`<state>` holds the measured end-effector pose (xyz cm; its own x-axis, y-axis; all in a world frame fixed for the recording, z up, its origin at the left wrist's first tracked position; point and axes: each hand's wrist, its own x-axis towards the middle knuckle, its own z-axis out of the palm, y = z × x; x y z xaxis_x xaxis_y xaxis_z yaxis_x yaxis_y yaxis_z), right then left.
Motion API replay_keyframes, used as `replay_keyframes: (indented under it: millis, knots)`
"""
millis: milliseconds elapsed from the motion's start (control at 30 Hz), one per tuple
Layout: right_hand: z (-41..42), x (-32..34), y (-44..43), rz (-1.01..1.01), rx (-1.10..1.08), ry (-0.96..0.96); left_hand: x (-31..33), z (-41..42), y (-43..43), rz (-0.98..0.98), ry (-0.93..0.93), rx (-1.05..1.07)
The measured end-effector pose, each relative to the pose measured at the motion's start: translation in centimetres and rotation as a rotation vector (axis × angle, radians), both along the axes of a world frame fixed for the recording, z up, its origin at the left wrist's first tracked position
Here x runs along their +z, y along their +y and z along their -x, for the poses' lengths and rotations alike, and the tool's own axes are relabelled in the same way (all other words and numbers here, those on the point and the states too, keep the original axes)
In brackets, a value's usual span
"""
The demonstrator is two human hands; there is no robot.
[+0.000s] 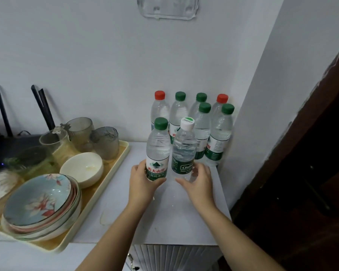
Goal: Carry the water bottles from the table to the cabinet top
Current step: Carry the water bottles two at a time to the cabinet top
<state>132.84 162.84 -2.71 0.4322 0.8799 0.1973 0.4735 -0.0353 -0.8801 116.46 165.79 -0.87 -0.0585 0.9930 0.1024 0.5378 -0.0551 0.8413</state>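
Two water bottles stand upright in front of me on the white cabinet top [176,218]. My left hand [143,182] grips the base of the green-capped bottle [158,145]. My right hand [198,182] curls round the lower part of the white-capped bottle [184,145] beside it. Behind them, against the wall corner, several more bottles [204,124] stand in a cluster, most with green caps and two with red caps.
A beige tray [110,184] on the left holds stacked patterned bowls [41,204], a white bowl [82,169] and several glasses [104,141]. A white wall [262,114] closes the right side, with a dark wooden door [311,173] beyond it.
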Motion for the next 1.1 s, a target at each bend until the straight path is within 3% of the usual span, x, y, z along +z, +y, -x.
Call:
replay_keyframes:
  millis: [367,967,1100]
  knots:
    - [1.4,0.7,3.5,0.011,-0.085,0.004,-0.1,-1.4,4.1,-0.027,-0.097,0.069]
    - [1.9,1.7,6.4,0.148,-0.125,-0.229,0.2,-2.3,7.5,0.003,-0.066,0.012]
    - [0.6,1.9,4.5,0.186,-0.019,-0.290,0.4,-1.6,5.5,0.041,0.082,-0.028]
